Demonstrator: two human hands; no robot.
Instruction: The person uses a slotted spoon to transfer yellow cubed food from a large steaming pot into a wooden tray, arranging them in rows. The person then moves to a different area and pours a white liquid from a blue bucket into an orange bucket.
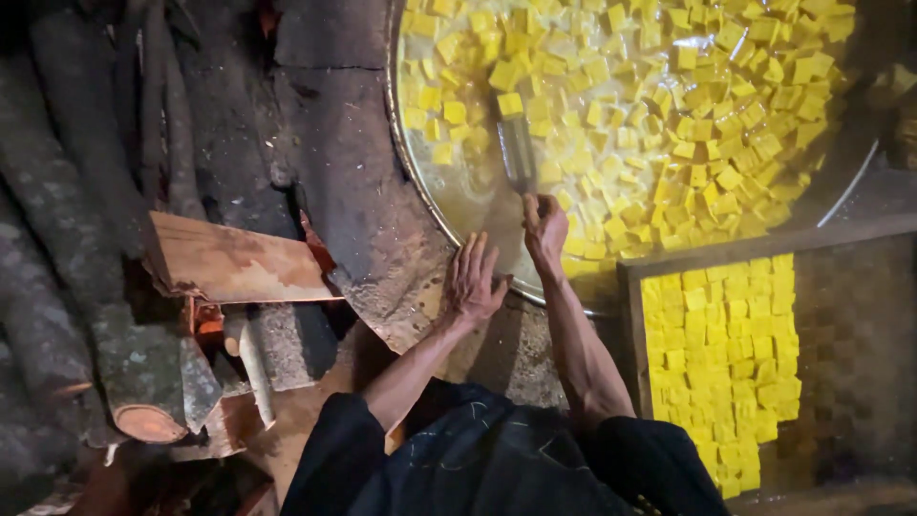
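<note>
1. Two bare hands work at the near rim of a wide round metal pan full of yellow cubes in pale liquid.
2. Right hand is closed around the handle of a flat metal spatula, whose blade lies in the liquid with one cube on it.
3. Left hand is spread open, holding nothing, fingers resting at the pan's rim.
4. Rectangular wooden tray of yellow cubes sits just right of the arms.
5. Split firewood logs lie left.
</note>
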